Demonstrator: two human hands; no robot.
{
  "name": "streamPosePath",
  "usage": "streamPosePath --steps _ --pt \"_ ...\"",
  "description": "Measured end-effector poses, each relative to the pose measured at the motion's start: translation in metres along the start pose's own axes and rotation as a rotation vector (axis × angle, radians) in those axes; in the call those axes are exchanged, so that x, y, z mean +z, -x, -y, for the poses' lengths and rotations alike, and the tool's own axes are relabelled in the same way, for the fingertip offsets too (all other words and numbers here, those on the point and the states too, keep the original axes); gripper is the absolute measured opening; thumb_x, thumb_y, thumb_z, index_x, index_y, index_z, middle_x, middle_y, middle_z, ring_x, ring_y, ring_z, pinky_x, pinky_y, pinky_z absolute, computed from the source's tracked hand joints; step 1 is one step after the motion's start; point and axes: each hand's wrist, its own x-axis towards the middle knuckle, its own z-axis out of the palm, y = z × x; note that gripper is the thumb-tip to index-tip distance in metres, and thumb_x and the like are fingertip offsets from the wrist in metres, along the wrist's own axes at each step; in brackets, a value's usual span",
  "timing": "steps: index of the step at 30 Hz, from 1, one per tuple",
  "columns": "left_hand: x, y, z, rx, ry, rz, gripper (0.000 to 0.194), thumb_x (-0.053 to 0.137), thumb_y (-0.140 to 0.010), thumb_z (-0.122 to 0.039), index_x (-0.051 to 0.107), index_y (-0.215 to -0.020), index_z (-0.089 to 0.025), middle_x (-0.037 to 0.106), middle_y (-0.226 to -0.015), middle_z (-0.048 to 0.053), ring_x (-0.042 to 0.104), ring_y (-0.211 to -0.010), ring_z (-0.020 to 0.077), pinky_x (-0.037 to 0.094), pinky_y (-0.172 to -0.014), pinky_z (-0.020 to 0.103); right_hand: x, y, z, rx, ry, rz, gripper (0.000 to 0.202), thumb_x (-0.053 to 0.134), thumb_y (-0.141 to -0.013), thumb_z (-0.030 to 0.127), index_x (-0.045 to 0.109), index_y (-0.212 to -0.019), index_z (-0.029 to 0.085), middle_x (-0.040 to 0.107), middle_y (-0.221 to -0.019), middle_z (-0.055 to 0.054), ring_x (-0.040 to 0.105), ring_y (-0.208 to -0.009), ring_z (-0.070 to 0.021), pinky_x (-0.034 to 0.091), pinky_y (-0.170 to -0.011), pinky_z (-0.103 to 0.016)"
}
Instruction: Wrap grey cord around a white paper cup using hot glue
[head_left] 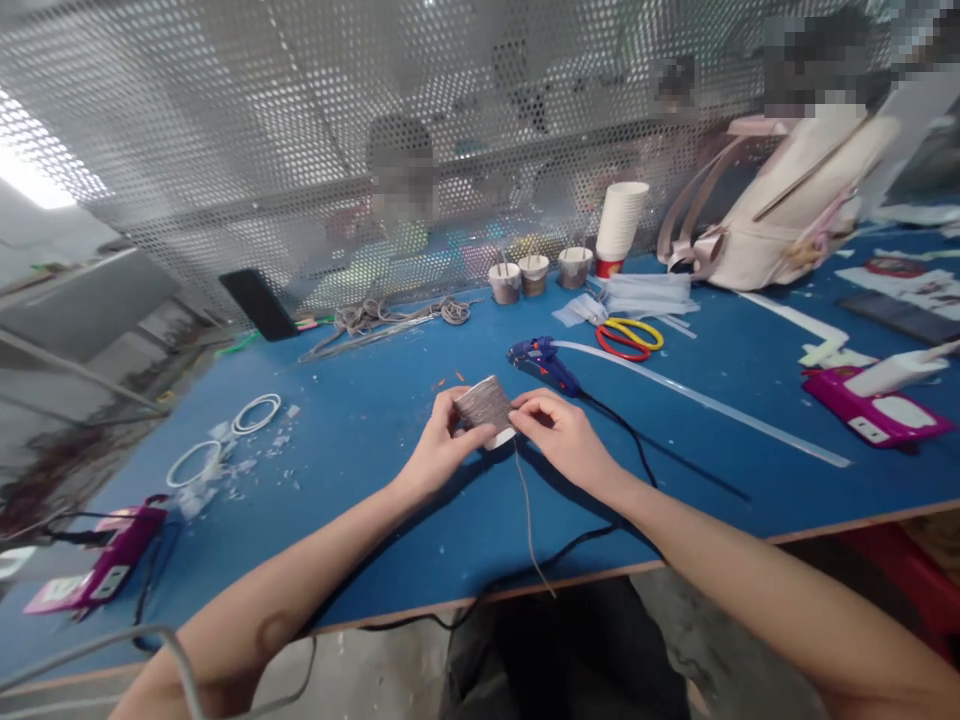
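Observation:
Near the middle of the table, my left hand [448,440] grips a white paper cup [486,404] lying tilted on its side. Grey-brown cord is wound closely round most of the cup, and a bit of white shows at its lower end. My right hand [559,432] pinches the cord against the cup's right side with thumb and forefinger. From there a loose tail of cord [527,500] hangs down past the table's front edge. Just beyond my hands lies a blue glue gun [545,362] with a long clear glue stick [705,395] out of its back.
Several cups [505,284] and a cup stack [622,225] stand by the mesh screen. Bundled grey cord [375,322] and a phone [259,303] are at the back left. Red and yellow scissors [628,338] lie behind the glue gun. Pink power strips [874,410] flank both sides.

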Motion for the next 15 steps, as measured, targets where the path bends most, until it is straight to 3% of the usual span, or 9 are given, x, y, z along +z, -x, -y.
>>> streamPosePath --steps 3,6,11,15 --pt "-0.004 -0.006 0.003 0.021 -0.048 -0.004 0.022 0.054 -0.083 -0.038 0.051 -0.099 -0.023 0.057 -0.100 0.002 0.057 -0.093 0.0178 0.050 -0.084 0.036 -0.002 -0.006 -0.006 0.125 -0.095 0.003 0.033 0.055 -0.083 0.050 0.063 -0.072 0.020 0.067 -0.080 -0.005 0.064 -0.076 -0.0196 0.053 -0.074 -0.034" --pt "-0.013 -0.015 0.003 0.160 -0.418 -0.068 0.021 0.038 -0.089 -0.036 0.050 -0.101 -0.023 0.054 -0.103 0.005 0.057 -0.096 0.0180 0.052 -0.081 0.035 -0.005 -0.012 -0.014 0.151 -0.092 -0.030 0.044 0.050 -0.081 0.061 0.061 -0.075 0.019 0.066 -0.077 -0.006 0.066 -0.076 -0.0215 0.056 -0.071 -0.036" --pt "-0.032 -0.019 0.000 0.275 -0.628 -0.134 0.008 0.052 -0.078 -0.026 0.052 -0.084 -0.020 0.050 -0.115 0.009 0.050 -0.111 0.0225 0.040 -0.104 0.041 -0.009 -0.019 -0.019 0.157 -0.054 -0.068 0.051 0.052 -0.074 0.070 0.059 -0.076 0.019 0.066 -0.079 -0.007 0.067 -0.077 -0.0229 0.056 -0.068 -0.037" --pt "-0.036 -0.010 -0.002 0.321 -0.748 -0.098 0.022 0.063 -0.071 -0.026 0.056 -0.091 -0.021 0.046 -0.134 0.011 0.047 -0.124 0.0295 0.034 -0.110 0.048 -0.010 -0.020 -0.019 0.141 -0.014 -0.019 0.052 0.053 -0.071 0.072 0.059 -0.072 0.020 0.067 -0.080 -0.007 0.067 -0.072 -0.0221 0.055 -0.061 -0.035"
